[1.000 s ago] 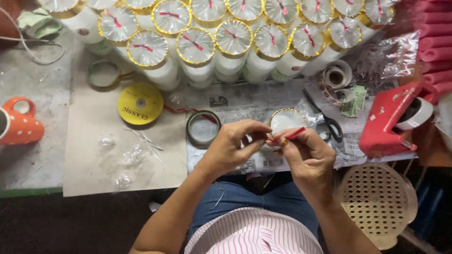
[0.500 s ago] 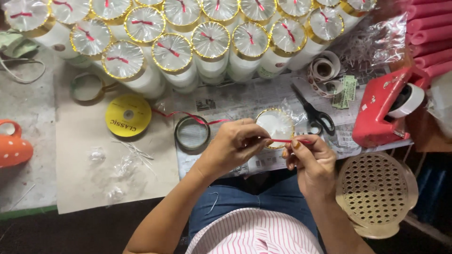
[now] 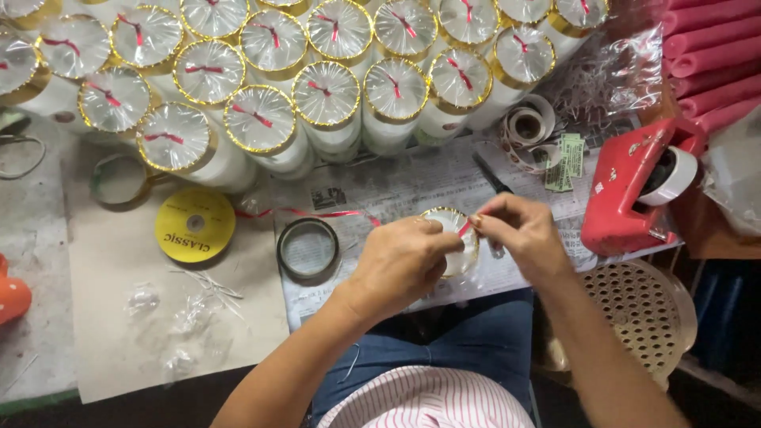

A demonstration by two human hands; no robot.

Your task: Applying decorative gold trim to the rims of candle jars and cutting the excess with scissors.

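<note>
My left hand (image 3: 403, 261) and my right hand (image 3: 515, 230) meet over a white cylinder with a gold-rimmed, cellophane-covered top (image 3: 452, 226) standing on newspaper (image 3: 396, 186). Both pinch a thin red ribbon (image 3: 464, 228) at the top's centre. The ribbon (image 3: 317, 212) trails left toward a yellow ribbon spool (image 3: 195, 225). My hands hide most of the top.
Several finished gold-rimmed cylinders with red ties (image 3: 261, 119) fill the back. A clear tape roll (image 3: 307, 248) lies beside my left hand. Scissors (image 3: 493, 176), sticker rolls (image 3: 527, 127), a red tape dispenser (image 3: 626, 194), pink foam rods (image 3: 705, 55) and a perforated stool (image 3: 642, 313) are on the right.
My right hand rose from below the cylinder and moved up over its top, bringing the ribbon end in toward my left hand. The view drifted, shifting everything leftward.
</note>
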